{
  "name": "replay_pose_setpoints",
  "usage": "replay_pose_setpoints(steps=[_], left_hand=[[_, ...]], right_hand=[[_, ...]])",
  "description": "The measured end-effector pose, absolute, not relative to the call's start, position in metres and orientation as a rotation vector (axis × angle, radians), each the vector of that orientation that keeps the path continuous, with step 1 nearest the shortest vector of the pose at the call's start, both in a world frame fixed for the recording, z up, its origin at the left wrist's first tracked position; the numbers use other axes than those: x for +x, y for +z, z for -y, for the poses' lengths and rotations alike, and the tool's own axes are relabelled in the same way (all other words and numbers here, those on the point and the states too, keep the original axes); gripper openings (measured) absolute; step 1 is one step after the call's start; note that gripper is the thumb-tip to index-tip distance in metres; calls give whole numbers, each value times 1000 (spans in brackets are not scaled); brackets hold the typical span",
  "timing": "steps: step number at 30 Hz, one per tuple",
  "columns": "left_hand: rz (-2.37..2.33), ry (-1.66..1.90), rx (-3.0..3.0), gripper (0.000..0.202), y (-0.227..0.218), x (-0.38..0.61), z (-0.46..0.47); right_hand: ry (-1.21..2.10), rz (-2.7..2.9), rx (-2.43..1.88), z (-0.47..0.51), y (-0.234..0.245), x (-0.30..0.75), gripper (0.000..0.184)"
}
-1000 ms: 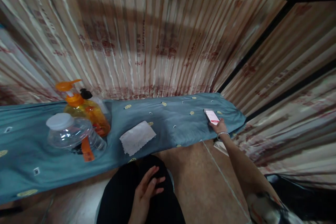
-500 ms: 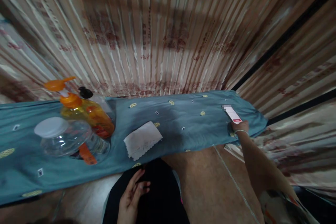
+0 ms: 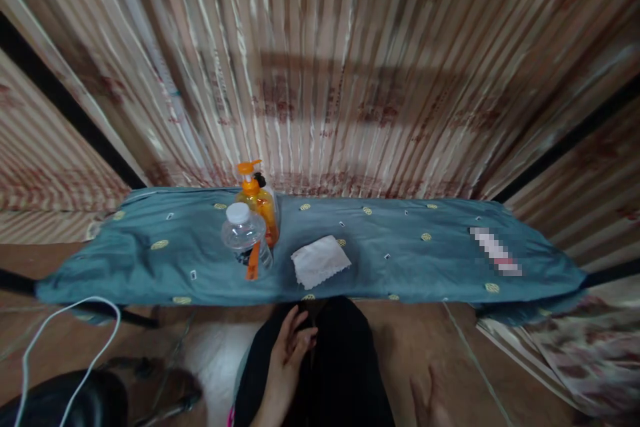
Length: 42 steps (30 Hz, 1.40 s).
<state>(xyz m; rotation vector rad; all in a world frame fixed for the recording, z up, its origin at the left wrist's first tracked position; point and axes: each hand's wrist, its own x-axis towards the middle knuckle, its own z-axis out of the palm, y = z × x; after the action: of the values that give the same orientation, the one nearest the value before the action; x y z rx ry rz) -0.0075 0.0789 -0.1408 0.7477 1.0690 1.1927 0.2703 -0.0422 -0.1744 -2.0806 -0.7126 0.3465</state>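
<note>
My left hand rests over my dark-trousered lap, its fingers loosely stretched and nothing in them. Low in the view, to the right of my legs, my right hand is partly cut off by the frame; its visible fingers are apart and hold nothing. A folded whitish cloth with a zigzag edge lies near the table's front edge, just beyond my left hand. Far to the right, a phone, partly pixelated, lies flat on the teal patterned tablecloth.
Left of the cloth stand a clear plastic bottle with a white cap and orange tag, and an amber bottle with an orange pump. Behind them a black-topped bottle is mostly hidden. Striped curtains hang behind. A white cable loops at lower left.
My right hand has let go of the phone and drawn back toward my body. The phone stays on the table. My view has shifted, showing more of the table's left end.
</note>
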Motion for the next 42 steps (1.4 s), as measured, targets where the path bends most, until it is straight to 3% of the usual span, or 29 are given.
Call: replay_pose_setpoints(steps=[4, 10, 16, 22, 32, 39, 42], left_hand=[[-1133, 1396, 919, 81, -135, -36, -91], [-1304, 1678, 1201, 77, -95, -67, -140], [-1434, 1810, 1396, 71, -66, -72, -206], [-1454, 1835, 1483, 66, -66, -70, -255], [-1392, 1719, 1582, 68, -101, -86, -261], [-1366, 1666, 1639, 70, -108, -93, -249], [-1357, 1655, 1646, 75, -107, -94, -247]], right_hand=[[364, 711, -2061, 74, -169, 243, 77], [213, 802, -2077, 53, -122, 276, 92], [175, 1232, -1829, 5, -72, 236, 53], [188, 1601, -1495, -41, -42, 162, 31], [310, 1856, -1306, -160, 24, 121, 31], [333, 1854, -1299, -295, 64, 85, 59], [361, 1906, -1336, -315, 64, 71, 62]])
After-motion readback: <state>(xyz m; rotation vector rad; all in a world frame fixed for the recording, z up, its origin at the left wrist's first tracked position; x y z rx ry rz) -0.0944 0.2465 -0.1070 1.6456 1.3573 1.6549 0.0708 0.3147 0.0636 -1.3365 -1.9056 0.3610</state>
